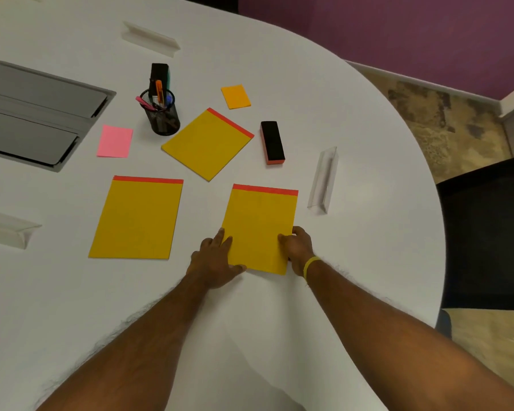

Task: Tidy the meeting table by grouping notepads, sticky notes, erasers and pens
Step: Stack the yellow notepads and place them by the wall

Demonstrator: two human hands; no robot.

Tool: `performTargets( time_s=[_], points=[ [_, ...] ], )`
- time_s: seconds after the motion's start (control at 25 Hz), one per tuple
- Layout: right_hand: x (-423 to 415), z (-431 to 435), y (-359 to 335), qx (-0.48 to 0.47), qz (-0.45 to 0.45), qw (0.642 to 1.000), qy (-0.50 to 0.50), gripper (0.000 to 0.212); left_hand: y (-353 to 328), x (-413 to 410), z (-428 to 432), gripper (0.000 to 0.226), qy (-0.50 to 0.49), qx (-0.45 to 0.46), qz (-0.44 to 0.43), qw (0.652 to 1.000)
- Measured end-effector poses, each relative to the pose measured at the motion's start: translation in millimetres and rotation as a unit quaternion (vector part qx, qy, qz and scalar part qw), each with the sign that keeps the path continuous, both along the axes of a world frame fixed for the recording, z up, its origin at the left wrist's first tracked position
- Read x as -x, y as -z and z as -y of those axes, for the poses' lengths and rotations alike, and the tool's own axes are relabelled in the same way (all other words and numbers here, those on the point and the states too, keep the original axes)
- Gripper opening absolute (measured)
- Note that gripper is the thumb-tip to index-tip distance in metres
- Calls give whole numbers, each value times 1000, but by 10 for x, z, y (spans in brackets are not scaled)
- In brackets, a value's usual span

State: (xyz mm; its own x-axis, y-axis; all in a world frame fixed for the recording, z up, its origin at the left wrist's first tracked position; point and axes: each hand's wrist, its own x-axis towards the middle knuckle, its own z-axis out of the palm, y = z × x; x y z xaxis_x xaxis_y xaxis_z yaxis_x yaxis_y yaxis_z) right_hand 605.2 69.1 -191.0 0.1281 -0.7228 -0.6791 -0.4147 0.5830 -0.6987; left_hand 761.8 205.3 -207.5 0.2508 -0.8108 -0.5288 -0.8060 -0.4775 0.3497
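Three yellow notepads with red top strips lie on the white table (368, 137). The nearest notepad (260, 223) is gripped at its lower corners by my left hand (215, 261) and my right hand (298, 247). A second notepad (137, 218) lies flat to the left. A third notepad (207, 143) lies tilted behind them. A pink sticky note pad (115, 141) and an orange sticky note pad (235, 96) lie further back. A black eraser with an orange base (272, 142) rests right of the tilted notepad. A black mesh cup (161, 115) holds several pens.
A grey recessed panel (33, 114) is set into the table at left. Clear acrylic name holders lie at the right (324, 180), far back (152, 38) and left edge (8, 228). Behind the mesh cup stands a second eraser (160, 73). A black chair (487, 232) sits at the table's right edge.
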Motion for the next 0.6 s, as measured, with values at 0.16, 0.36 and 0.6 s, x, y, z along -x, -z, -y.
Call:
performTargets(
  time_s=[0.16, 0.36, 0.6],
  points=[
    [-55, -107, -224, 50, 77, 995, -33, 22, -84, -267, -81, 96, -191, 58, -158, 967],
    [-569, -326, -321, -51, 178, 978, -100, 33, -446, -881, -390, 53, -402, 175, -345, 830],
    [-1561, -705, -170, -57, 128, 982, -126, 14, -377, -1657, -1072, 44, -492, 263, -319, 766]
  ],
)
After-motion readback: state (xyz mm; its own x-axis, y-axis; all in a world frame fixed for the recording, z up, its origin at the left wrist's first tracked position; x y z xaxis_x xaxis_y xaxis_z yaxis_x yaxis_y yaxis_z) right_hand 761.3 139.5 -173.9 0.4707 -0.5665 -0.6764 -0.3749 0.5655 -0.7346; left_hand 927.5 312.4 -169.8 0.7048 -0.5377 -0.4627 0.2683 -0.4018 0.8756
